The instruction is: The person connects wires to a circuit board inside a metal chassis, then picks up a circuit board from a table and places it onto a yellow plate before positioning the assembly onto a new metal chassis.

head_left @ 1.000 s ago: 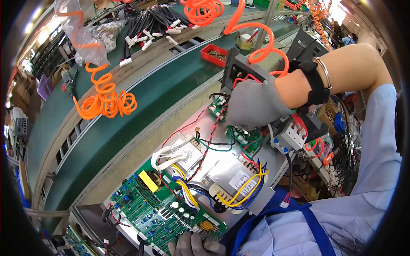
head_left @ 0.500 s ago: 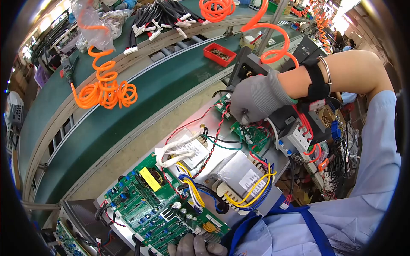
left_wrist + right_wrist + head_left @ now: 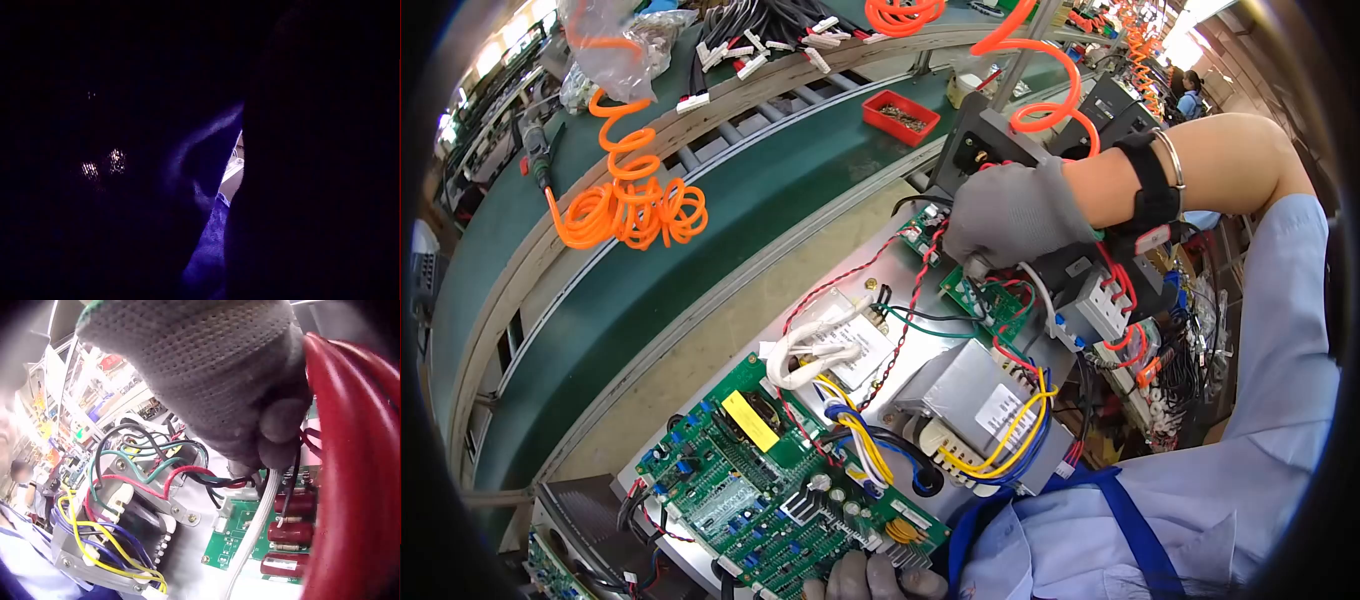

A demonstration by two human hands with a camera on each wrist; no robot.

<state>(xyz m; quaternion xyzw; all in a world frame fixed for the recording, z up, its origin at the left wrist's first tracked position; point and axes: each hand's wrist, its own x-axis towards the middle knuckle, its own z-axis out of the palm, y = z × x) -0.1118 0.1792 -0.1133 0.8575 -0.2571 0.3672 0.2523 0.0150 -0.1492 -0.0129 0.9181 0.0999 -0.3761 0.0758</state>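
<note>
A metal plate (image 3: 878, 268) carries a large green circuit board (image 3: 745, 500), a boxy transformer (image 3: 960, 390) and a small green board (image 3: 990, 300). My gloved right hand (image 3: 1015, 215) is over the small board's far end. In the right wrist view, that hand (image 3: 212, 375) pinches thin wires close above the small board (image 3: 231, 540); a white wire (image 3: 253, 531) runs down from beside its fingertips, which are partly hidden. My gloved left hand (image 3: 875, 578) curls its fingers over the near edge by the large board, palm out of sight. The left wrist view is almost black.
A green curved conveyor (image 3: 780, 190) runs behind the plate, with a red tray of small parts (image 3: 900, 118) on it. Orange coiled hoses (image 3: 635, 210) hang at the left and above. A black housing (image 3: 980, 145) and white breakers (image 3: 1100, 308) stand near the right hand.
The head view has shifted slightly. My right hand has moved a little around the small board, uncovering more of it than a second ago. My left hand keeps its place at the near edge.
</note>
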